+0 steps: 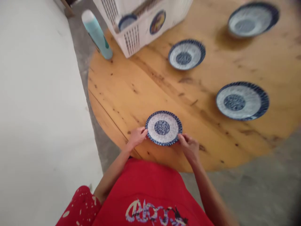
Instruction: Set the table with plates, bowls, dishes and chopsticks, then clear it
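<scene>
A round plate (pixel 162 128) with a blue patterned rim and a blue medallion in its middle is near the table's front edge. My left hand (pixel 138 137) pinches its left rim between thumb and fingers. On the opposite side, my right hand (pixel 188 145) grips the lower right rim. The plate looks level; whether it touches the wood, I cannot tell. Farther right stands a similar blue and white dish (pixel 242 101), apart from my right hand.
The round wooden table (pixel 131 94) also bears a smaller patterned dish (pixel 187 54) and another at the back right (pixel 252 20). A white plastic basket (pixel 141 36) with a dish inside stands at the back left, beside a light-blue bottle (pixel 98 36). A white wall (pixel 44 110) rises left.
</scene>
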The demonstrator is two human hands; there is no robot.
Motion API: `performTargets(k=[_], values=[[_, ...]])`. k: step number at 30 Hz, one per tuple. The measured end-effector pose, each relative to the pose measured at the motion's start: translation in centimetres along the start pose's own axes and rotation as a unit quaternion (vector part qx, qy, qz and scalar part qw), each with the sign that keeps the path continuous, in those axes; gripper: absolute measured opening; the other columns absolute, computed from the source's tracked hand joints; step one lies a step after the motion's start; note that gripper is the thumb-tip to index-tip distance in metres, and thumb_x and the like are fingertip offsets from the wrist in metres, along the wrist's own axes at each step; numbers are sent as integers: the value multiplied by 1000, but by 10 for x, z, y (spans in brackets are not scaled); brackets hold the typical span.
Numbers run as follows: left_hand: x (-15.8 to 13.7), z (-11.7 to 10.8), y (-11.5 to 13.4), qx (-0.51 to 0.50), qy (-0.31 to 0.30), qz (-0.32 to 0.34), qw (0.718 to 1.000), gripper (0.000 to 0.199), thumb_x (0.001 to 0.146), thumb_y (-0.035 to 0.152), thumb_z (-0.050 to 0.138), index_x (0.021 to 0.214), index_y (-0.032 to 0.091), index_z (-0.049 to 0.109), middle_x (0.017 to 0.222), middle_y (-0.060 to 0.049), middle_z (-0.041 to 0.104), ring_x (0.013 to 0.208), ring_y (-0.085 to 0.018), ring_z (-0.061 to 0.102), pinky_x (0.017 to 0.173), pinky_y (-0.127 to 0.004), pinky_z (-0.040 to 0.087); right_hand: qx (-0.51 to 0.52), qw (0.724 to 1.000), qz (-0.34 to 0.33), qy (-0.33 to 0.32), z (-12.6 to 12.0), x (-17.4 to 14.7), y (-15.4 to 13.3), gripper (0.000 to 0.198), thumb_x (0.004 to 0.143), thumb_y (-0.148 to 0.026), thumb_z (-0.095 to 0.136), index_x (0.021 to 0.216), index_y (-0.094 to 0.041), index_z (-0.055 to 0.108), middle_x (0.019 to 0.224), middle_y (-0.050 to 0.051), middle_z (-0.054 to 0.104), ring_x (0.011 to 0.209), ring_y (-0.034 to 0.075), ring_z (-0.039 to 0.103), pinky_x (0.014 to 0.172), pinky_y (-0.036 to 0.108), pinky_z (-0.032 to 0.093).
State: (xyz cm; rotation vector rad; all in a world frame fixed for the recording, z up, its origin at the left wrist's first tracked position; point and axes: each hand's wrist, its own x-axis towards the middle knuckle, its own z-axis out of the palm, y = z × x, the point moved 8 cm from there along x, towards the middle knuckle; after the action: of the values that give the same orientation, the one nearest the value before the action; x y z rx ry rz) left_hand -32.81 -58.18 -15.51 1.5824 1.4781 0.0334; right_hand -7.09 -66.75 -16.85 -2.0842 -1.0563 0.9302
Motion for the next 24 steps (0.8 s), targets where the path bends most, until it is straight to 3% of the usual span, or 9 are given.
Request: performTargets(k=[6,10,13,18,24], values=[[5,-12,-3,2,2,10,1000,42,95,49,40,64,22,48,58,2,60,64,-16,57,64,-27,36,-15,1000,-9,-2,-9,5,-6,58,83,-75,44,61,-23,59,58,5,60,60,23,60,61,32,42],[8,-23,-10,-47,20,-7,999,47,96,54,36,69,22,57,61,1,63,67,-16,61,68,-27,41,8,1000,12,25,-29,34,-4,57,83,-74,47,61,-23,60,60,7,64,61,22,62,60,31,47],[7,-22,-13,-85,38,-1,996,43,95,51,38,74,22,61,64,2,65,66,-16,63,69,-26,44,84,996,16,41,-41,83,-16,47,79,-65,58,70,-19,65,65,7,68,59,19,62,57,29,49],[13,-30,-22,-153,86,-17,984,36,94,46,39,80,22,61,75,1,70,64,-13,63,66,-25,47,186,978,40,89,-51,189,-56,24,74,-40,65,77,-16,64,71,4,69,55,15,63,47,23,47],[73,-83,6,-124,146,51,980,30,93,41,42,83,22,62,78,1,72,69,-14,64,70,-25,47,157,973,89,143,-63,283,-89,10,83,-22,59,75,-17,57,70,2,65,50,10,59,42,18,42]])
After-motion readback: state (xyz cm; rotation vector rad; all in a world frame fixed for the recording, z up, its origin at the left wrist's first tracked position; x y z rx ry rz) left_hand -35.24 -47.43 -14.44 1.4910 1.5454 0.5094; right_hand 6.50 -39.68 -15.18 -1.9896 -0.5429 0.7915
